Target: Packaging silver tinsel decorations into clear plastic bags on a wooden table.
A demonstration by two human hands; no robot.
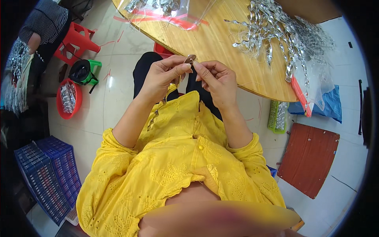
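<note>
Close to the near edge of the wooden table, my two hands meet in front of my body. My left hand (167, 77) pinches a small shiny metal piece (190, 59) between thumb and fingers. From below that hand a twisted silvery strand (153, 118) hangs against my yellow top. My right hand (216, 81) is closed, thumb against forefinger, right beside the metal piece. What its fingertips hold, perhaps a fine thread, is too small to make out.
The round wooden table (221, 43) carries a heap of twisted silver strands (272, 31) and a clear plastic bag (169, 14). On the floor stand a red basin (80, 103), a red stool (75, 41), blue crates (49, 170) and a green basket (272, 118). Another person sits at far left.
</note>
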